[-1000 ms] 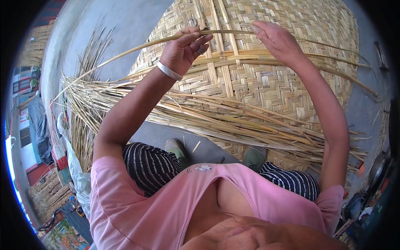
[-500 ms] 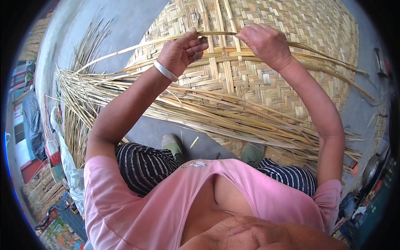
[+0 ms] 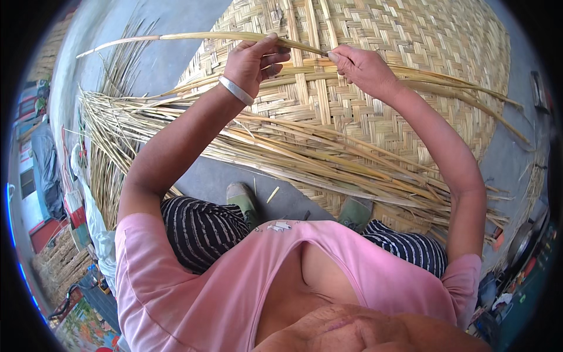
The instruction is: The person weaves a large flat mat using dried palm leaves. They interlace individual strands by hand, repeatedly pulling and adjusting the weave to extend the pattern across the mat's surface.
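A long pale reed strip (image 3: 176, 36) stretches between my two hands above a woven mat (image 3: 410, 41). Thumb and fingers of my left hand (image 3: 249, 66), with a white band on its wrist, pinch it near its middle; the other fingers curl below. My right hand (image 3: 365, 70) is closed on the strip farther right, thumb pressed on it. The strip's left end sticks out freely past the mat. Whether it runs on beyond my right hand, I cannot tell. Several loose strips (image 3: 434, 88) lie across the mat just below my hands.
A thick bundle of reeds (image 3: 328, 158) lies between my feet and hands, partly over the mat's near edge. More thin stalks (image 3: 111, 170) spread at the left on the grey floor (image 3: 217, 179). My green shoes (image 3: 241, 199) are at the near side. Household clutter lines both sides.
The strip's left end has swung up and outward, off the bundle. My left hand has risen slightly, and my right hand has shifted a little left and down, its wrist turned.
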`<state>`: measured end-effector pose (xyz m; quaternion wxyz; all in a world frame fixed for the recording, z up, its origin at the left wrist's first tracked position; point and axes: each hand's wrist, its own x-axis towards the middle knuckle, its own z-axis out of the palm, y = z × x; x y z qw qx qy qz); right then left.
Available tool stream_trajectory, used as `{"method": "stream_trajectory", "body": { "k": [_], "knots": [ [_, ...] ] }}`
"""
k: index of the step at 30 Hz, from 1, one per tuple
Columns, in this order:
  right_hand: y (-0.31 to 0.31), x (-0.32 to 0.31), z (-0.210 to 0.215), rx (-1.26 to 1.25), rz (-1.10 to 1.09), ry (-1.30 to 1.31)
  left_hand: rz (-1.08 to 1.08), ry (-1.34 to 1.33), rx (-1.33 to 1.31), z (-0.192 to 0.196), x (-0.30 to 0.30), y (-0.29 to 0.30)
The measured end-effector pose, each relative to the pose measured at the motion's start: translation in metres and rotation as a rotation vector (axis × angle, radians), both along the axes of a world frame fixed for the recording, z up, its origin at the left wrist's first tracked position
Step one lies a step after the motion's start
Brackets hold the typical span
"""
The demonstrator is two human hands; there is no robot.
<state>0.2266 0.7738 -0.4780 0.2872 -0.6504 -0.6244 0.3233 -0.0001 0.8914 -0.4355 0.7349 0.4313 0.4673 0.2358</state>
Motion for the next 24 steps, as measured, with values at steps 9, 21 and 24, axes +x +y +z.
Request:
{"method": "stream_trajectory", "body": {
  "k": [9,21,24],
  "knots": [
    [0.034,0.026,-0.004,-0.06,-0.045,0.157,-0.087,-0.006,0.212,-0.026,0.012,0.012],
    [0.06,0.048,-0.073,0.025,-0.362,-0.053,-0.375,0.212,0.069,-0.109,0.086,0.083],
    [0.067,0.048,-0.101,-0.003,-0.457,0.149,-0.433,0.339,0.094,-0.138,0.108,0.094]
  ]
}}
